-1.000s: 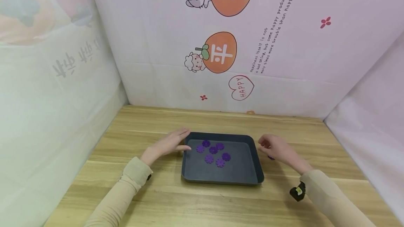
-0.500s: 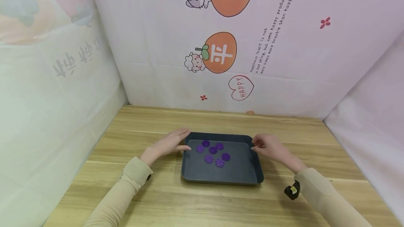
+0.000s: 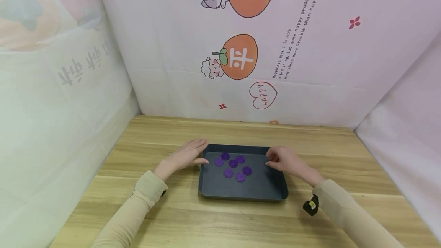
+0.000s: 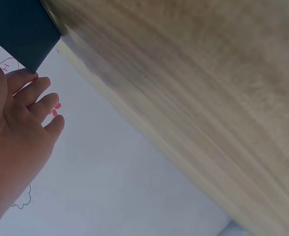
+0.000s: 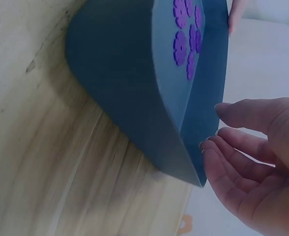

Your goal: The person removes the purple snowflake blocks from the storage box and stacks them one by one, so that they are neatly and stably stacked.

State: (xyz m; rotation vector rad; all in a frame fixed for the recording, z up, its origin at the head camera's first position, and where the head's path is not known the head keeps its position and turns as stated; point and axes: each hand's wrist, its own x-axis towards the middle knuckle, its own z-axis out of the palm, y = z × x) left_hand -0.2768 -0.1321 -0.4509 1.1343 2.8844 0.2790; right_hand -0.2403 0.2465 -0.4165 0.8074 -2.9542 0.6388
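My left hand (image 3: pixel 182 158) rests at the back left corner of a dark grey tray (image 3: pixel 265 190). Its thumb reaches over the left rim, and its other fingers lie along the outside. In the left wrist view those fingers are loosely bent beside the tray corner (image 4: pixel 21 34). My right hand (image 3: pixel 287 160) is over the back right rim. The right wrist view shows its thumb (image 5: pixel 247 112) and index fingertip apart, with nothing seen between them. Several purple flower-shaped discs (image 3: pixel 228 173) lie flat in the tray, mostly left of its middle.
The tray stands on a wood-grain table (image 3: pixel 220 225). A white printed cloth (image 3: pixel 172 49) rises behind the table, with more cloth (image 3: pixel 69 125) at both sides. A black strap device (image 3: pixel 311 205) sits at the right wrist.
My right hand has moved left from the table beside the tray to over its right rim. A purple disc near that hand earlier is out of sight. The left hand stays put.
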